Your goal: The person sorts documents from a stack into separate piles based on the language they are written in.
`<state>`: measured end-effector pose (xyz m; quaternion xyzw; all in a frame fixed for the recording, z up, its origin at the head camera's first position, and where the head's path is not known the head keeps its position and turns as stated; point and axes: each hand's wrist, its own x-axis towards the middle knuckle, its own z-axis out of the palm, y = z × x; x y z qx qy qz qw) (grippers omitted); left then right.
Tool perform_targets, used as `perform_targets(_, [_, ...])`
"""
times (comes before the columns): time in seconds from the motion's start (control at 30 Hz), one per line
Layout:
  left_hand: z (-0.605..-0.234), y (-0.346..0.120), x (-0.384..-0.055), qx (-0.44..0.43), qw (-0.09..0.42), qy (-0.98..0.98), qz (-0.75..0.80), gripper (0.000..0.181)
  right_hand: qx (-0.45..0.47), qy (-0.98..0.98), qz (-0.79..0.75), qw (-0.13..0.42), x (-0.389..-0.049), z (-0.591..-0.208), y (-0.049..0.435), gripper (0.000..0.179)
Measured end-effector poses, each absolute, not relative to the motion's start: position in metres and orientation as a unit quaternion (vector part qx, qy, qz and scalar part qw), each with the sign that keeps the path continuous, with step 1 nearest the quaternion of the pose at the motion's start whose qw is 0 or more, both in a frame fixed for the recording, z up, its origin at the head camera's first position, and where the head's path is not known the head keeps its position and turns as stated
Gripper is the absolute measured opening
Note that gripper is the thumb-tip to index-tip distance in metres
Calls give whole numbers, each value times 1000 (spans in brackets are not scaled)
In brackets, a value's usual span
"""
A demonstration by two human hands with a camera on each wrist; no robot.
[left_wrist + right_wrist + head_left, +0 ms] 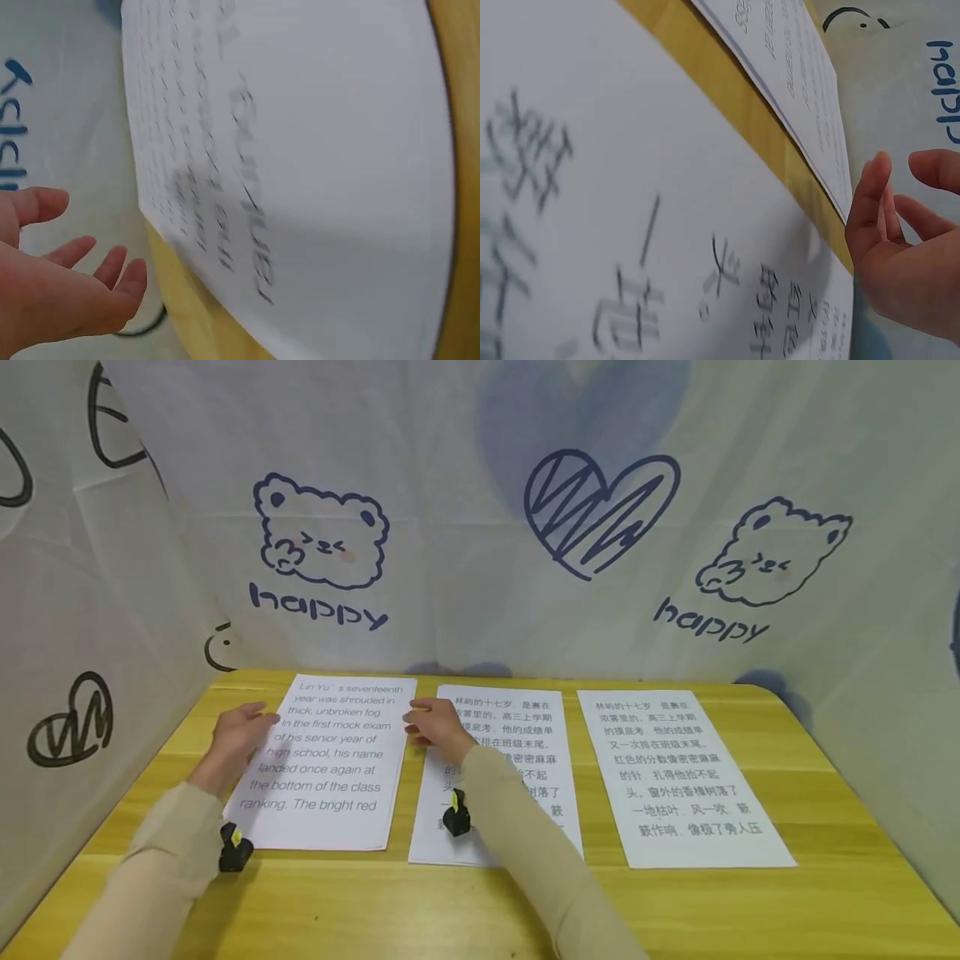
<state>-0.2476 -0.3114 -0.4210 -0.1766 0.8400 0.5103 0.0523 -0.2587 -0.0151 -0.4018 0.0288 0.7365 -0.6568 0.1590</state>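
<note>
- Three sets of printed paper lie side by side on a yellow wooden table (315,906), their far edges close to the far edge of the table.
- English pages (330,768), more than one sheet thick, lie flat at the left, between the two hands.
- Left hand (238,733) is beside the left edge of these pages. Its fingers are relaxed and grasp nothing; whether a fingertip touches the paper, I cannot tell.
- Right hand (444,728) is near their right edge, above the upper left part of the middle Chinese pages (543,760). Its fingers are loosely bent, with a gap to the thumb, and grasp nothing.
- Between the English pages and the middle ones, only a narrow strip of wood is seen.
- Between the middle pages and the right Chinese page (686,777), the strip becomes wider toward the person.
- More room is in front of the papers, where the sleeves cross, and at the right side.
- Behind the table hangs a white cloth (457,568) with drawn bears and hearts, limiting the room there.
</note>
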Motion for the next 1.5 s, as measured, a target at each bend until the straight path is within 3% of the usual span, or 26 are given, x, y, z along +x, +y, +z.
perform_targets(0.23, [-379, -243, -228, -143, 82, 833, 528, 55, -10, 770, -619, 157, -258, -397, 19, 46])
perform_targets(0.47, [-379, -208, -238, -94, 126, 835, 527, 50, -26, 788, -597, 147, -257, -389, 53, 46])
perform_targets(0.77, [-387, -158, -245, -63, 136, 802, 578, 45, 10, 801, -585, 127, -249, -388, 113, 45])
perform_targets(1.03, [-399, -129, -242, -38, 141, 784, 603, 45, 29, 821, -562, 99, -237, -398, 160, 43])
perform_targets(1.27, [-408, -117, -240, -50, 147, 823, 547, 44, -7, 900, -431, 69, -227, -404, 181, 45])
perform_targets(1.5, [-411, -112, -240, -40, 143, 840, 522, 48, 18, 910, -406, 82, -229, -408, 189, 49])
